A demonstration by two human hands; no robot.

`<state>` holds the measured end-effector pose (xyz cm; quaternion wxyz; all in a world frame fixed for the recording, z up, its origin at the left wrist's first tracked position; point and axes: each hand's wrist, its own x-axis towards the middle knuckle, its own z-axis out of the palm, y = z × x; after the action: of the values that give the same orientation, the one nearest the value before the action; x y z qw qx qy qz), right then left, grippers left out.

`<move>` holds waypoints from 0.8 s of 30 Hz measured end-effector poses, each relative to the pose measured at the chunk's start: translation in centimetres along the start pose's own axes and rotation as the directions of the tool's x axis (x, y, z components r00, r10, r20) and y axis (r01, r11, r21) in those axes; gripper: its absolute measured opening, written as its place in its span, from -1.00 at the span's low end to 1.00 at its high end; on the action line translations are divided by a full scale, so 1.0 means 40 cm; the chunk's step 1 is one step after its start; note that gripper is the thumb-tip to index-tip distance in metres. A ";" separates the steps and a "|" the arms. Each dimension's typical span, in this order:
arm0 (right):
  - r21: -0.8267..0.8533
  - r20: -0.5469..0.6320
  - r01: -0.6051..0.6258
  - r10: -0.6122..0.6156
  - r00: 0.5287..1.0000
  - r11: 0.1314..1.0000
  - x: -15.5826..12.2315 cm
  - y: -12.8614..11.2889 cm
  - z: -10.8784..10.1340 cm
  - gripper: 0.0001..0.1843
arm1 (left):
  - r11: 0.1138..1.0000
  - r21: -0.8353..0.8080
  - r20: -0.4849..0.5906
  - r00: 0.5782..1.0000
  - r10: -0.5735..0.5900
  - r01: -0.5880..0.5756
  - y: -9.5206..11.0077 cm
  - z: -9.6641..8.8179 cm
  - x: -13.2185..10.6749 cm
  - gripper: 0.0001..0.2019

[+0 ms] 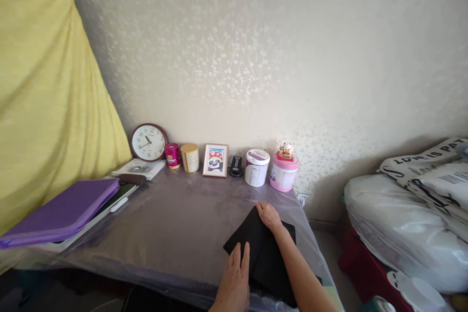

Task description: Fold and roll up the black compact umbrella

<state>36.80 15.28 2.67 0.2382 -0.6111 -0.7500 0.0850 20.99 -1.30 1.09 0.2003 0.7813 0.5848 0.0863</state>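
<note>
The folded black cloth (261, 248) lies at the near right corner of the desk (175, 214). Left hand (234, 278): grip not closed, fingers extended on the cloth's left side. Right hand (269, 217): at the cloth's far edge; whether its grip pinches fabric cannot be determined. Caution: uneven hand pressure may skew the layers; pulling past the near edge could slide the cloth off the slick-looking plastic cover (310, 243).
</note>
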 end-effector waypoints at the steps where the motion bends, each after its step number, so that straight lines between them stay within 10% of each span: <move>1: -0.008 -0.023 -0.019 0.019 1.000 1.000 -0.005 0.005 -0.006 -0.68 | 1.000 -0.004 -0.006 1.000 -0.008 0.008 0.001 0.000 -0.002 -0.15; 10: 0.042 -0.310 -0.269 0.269 0.912 0.962 -0.182 0.114 -0.104 -0.67 | 1.000 -0.008 -0.052 0.998 0.025 -0.025 0.007 -0.017 -0.020 -0.21; 24: 0.631 -0.008 -0.360 0.470 0.883 0.687 -0.359 0.007 -0.125 -0.58 | 0.997 -0.025 -0.126 0.990 0.067 -0.070 0.000 -0.002 -0.026 -0.27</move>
<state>41.34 0.78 3.27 0.4599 -0.6593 -0.4996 0.3228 20.66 -2.27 1.28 0.1718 0.7910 0.5676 0.1506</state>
